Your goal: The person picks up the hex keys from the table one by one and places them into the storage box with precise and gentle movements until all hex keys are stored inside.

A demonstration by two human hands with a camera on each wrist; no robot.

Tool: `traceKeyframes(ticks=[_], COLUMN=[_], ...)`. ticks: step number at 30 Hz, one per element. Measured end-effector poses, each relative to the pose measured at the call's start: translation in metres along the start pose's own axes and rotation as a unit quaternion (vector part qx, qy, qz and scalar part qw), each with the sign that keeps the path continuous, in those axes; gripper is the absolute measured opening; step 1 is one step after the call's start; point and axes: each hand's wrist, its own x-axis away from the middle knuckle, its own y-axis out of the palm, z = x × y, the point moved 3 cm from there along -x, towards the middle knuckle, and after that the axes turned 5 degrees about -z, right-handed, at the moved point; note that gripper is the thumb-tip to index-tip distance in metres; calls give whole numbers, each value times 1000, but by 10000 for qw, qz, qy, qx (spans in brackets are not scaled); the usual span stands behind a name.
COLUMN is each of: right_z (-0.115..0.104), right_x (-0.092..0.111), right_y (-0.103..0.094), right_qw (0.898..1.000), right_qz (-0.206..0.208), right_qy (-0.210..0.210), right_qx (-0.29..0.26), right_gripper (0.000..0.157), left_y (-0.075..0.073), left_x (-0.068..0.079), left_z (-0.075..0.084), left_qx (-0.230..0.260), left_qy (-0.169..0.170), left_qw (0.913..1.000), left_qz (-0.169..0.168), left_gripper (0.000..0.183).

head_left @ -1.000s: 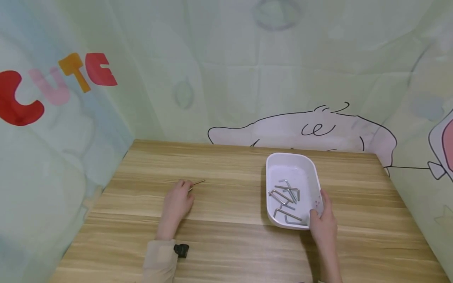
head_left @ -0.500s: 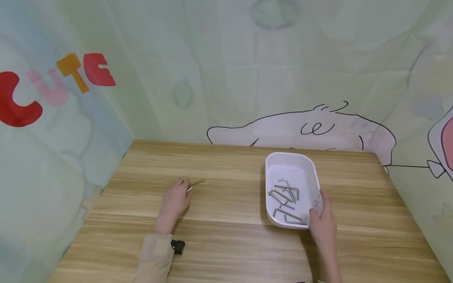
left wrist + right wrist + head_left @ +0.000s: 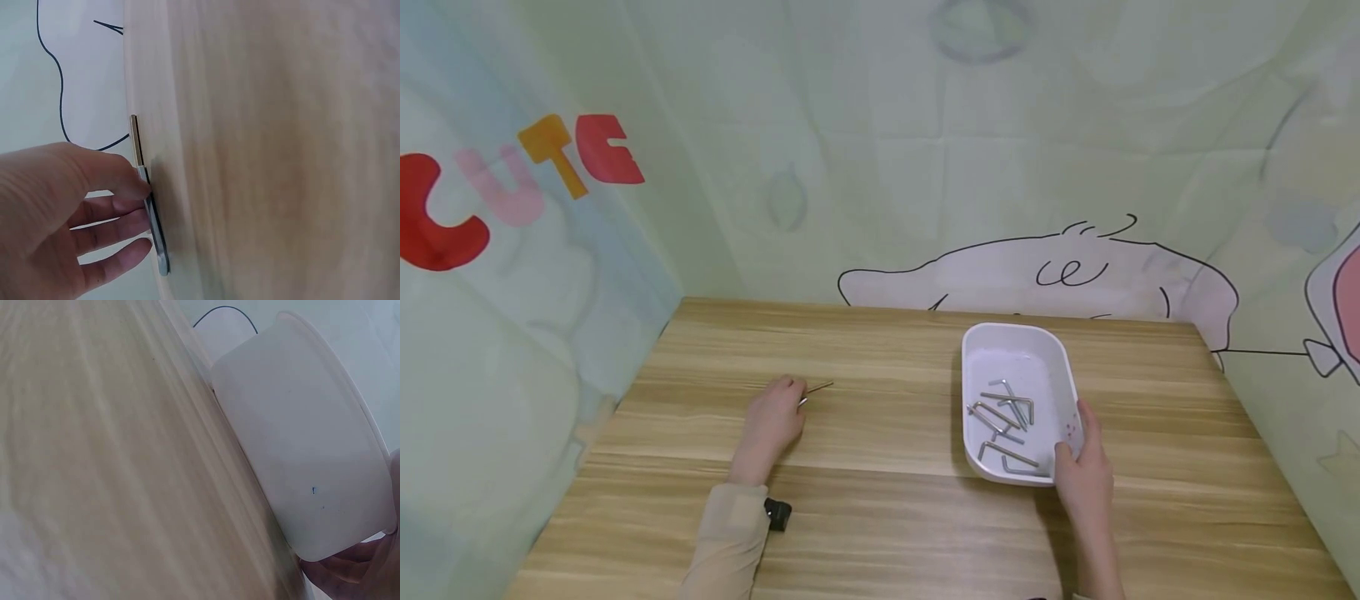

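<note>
Low over the wooden table (image 3: pixel 880 517), my left hand (image 3: pixel 771 421) pinches a silver hex key (image 3: pixel 157 231) between thumb and fingers. A brass-coloured rod (image 3: pixel 136 137) extends past it in the left wrist view, close to the tabletop. On the right, my right hand (image 3: pixel 1086 477) grips the near right corner of a white plastic tray (image 3: pixel 968 367), thumb over the rim and fingers along the outside. Inside the tray lie several L-shaped hex keys (image 3: pixel 1018 398), crossing one another in its nearer half. The right wrist view shows the tray's outer wall (image 3: pixel 300 444) beside the fingers.
A printed cloth backdrop (image 3: pixel 880 167) rises behind the table's far edge and along both sides. Bare wood lies between the left hand and the tray. A black strap piece (image 3: pixel 778 514) sits at the left cuff.
The left hand and forearm have shifted slightly left, with the fingers still at the hex key. The right hand and tray have stayed in place.
</note>
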Motion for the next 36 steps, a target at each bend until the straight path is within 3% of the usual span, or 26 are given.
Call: traceKeyframes(ticks=[16,36], right_z=[3,6], right_x=[-2,-5], right_y=[1,3], right_qw=[10000,9999], right_qz=[27,72], right_qy=[-62,-80], right_qx=[34,-8], right_gripper=[66,67], left_y=[4,5], left_x=[-6,-11], left_z=[1,0], left_qx=[47,32], left_qy=[-149,-31], left_qw=[9986,9980], left_qz=[-505,-633], left_gripper=[15,20])
